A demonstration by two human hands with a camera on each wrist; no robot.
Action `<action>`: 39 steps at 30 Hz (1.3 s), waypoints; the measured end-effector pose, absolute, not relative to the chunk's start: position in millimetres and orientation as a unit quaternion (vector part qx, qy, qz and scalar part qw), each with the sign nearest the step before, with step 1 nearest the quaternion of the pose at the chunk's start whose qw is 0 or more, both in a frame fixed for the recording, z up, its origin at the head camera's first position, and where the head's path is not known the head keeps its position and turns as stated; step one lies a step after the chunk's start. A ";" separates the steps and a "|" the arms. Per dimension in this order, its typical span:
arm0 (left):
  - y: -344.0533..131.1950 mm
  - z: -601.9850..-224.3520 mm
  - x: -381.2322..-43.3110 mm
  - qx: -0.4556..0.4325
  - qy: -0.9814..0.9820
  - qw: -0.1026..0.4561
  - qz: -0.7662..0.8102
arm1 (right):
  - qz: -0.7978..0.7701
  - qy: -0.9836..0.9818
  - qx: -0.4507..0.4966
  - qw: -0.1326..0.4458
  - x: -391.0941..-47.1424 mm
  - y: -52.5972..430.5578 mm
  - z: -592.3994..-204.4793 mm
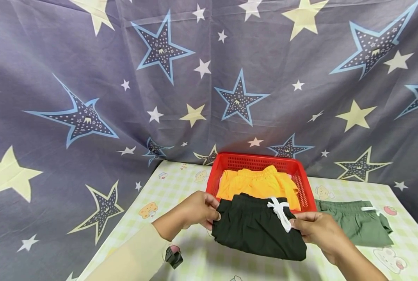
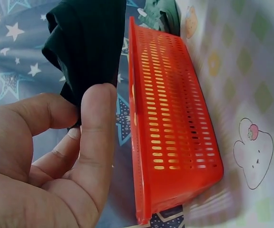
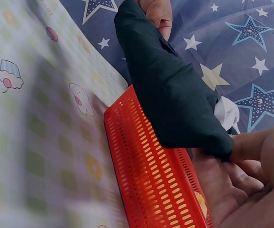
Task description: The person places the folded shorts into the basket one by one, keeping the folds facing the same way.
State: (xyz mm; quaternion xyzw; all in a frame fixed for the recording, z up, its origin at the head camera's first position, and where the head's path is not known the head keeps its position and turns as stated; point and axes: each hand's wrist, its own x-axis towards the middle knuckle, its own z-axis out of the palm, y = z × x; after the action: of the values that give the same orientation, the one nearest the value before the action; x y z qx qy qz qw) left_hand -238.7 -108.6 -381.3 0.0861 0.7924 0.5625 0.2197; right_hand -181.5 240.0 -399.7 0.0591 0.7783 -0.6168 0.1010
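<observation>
Both hands hold up a folded pair of black shorts [image 1: 258, 228] with a white drawstring, in front of a red basket [image 1: 214, 177]. My left hand [image 1: 198, 210] pinches the left end of the waistband between thumb and fingers. At the other end, my right hand [image 1: 312, 230] pinches the cloth just beside the drawstring bow. Inside the basket lie folded yellow shorts [image 1: 258, 182], partly hidden behind the black pair. In the left wrist view the black cloth [image 2: 92, 45] hangs from thumb and fingertips. The right wrist view shows the folded underside of the shorts [image 3: 170, 95].
Folded green shorts [image 1: 360, 222] with a white drawstring lie right of the basket on a table with a checked cloth [image 1: 173, 187]. A star-patterned curtain [image 1: 180, 97] hangs behind the table. A small dark object [image 1: 174, 257] sits by the left sleeve.
</observation>
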 end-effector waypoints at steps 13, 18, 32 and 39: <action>-101.6 -383.2 -254.1 0.077 0.800 0.169 0.571 | -0.614 0.784 0.064 0.059 -203.1 237.6 -397.4; -99.7 -387.5 -260.9 0.079 0.818 0.137 0.552 | -0.613 0.786 0.068 0.046 -210.1 234.3 -397.8; -89.0 -396.6 -284.1 0.066 0.829 0.100 0.546 | -0.635 0.766 0.094 0.039 -232.1 231.3 -402.7; -82.9 -396.7 -290.0 0.072 0.841 0.077 0.531 | -0.613 0.783 0.103 0.026 -243.6 233.0 -405.7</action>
State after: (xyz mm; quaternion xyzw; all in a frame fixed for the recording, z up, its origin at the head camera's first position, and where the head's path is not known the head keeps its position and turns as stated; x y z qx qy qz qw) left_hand -290.0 -82.9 -396.7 0.0717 0.8406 0.5313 0.0768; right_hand -243.6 233.0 -405.7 0.1032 0.7827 -0.6132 0.0263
